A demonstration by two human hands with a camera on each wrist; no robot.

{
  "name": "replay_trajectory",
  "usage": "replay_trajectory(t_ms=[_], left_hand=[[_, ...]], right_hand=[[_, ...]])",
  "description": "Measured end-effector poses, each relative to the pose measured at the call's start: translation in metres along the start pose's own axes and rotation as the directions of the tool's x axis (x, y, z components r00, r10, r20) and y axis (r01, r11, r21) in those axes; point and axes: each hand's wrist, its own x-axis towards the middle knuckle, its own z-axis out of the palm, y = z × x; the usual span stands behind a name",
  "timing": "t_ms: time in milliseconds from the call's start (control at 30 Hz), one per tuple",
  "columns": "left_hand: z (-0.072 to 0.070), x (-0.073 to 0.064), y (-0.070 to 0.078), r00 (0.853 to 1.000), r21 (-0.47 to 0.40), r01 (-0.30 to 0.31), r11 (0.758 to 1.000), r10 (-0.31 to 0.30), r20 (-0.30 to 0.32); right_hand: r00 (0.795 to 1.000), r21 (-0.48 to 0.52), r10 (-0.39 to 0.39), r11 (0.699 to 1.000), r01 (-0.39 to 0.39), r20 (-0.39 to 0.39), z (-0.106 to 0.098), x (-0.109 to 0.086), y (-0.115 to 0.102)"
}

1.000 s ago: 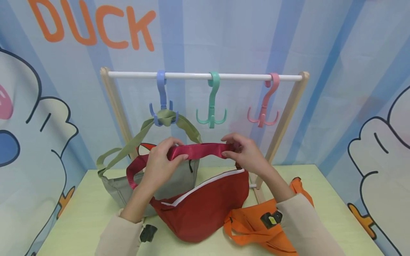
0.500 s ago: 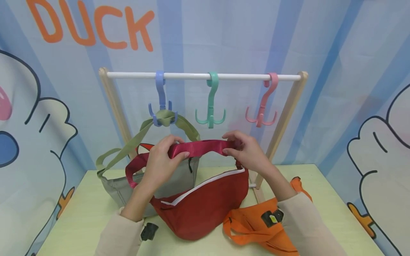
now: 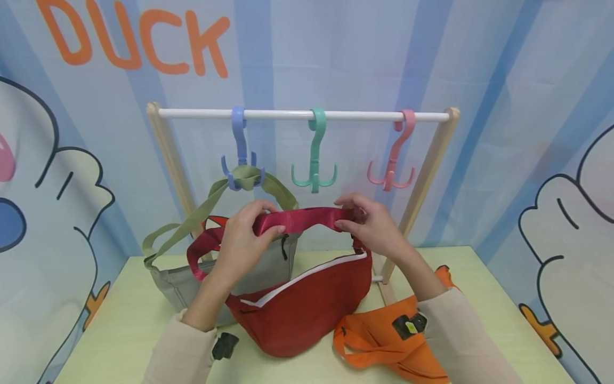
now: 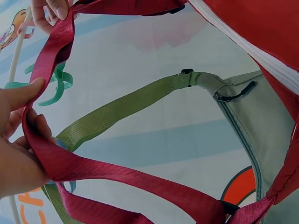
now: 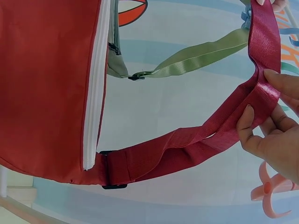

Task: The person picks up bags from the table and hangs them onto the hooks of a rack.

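Note:
A red waist bag [image 3: 307,309] with a white zip hangs tilted below its crimson strap [image 3: 302,220]; whether its bottom touches the table cannot be told. My left hand [image 3: 244,237] pinches the strap on the left, and my right hand [image 3: 371,224] pinches it farther right, leaving a taut stretch between them. Just above that stretch is the green hook [image 3: 315,173], with nothing on its prongs. A grey bag [image 3: 177,282] stands behind, its olive strap [image 3: 192,221] looped over the blue hook [image 3: 241,160]. Black buckle [image 3: 224,345] dangles by my left sleeve.
A wooden stand with a white rail [image 3: 278,114] carries the hooks, including a pink hook [image 3: 390,170] at the right. An orange bag [image 3: 398,336] lies on the pale table [image 3: 110,320], partly under my right forearm. Striped cloth [image 3: 355,58] hangs behind.
Both hands have risen slightly, lifting the crimson strap and the red waist bag a little. Their hold on the strap looks the same.

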Motion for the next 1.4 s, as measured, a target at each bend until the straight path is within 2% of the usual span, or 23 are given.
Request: replay_trajectory(t_ms=[800,1200,1400], left_hand=[[-0.003,0.008,0.013,1.0,-0.023,-0.012,1.0,0.012,-0.009],[-0.002,0.012,0.017,0.999,-0.03,-0.047,0.998,0.046,-0.021],[-0.003,0.014,0.019,0.999,-0.033,-0.035,0.999,0.034,-0.019]], right_hand=[[0.999,0.008,-0.041,0.999,0.041,-0.021,-0.014,0.003,-0.011],[0.998,-0.028,-0.05,0.998,0.049,-0.04,-0.02,0.006,-0.016],[0.997,-0.041,-0.061,0.997,0.059,-0.044,-0.022,0.008,-0.016]])
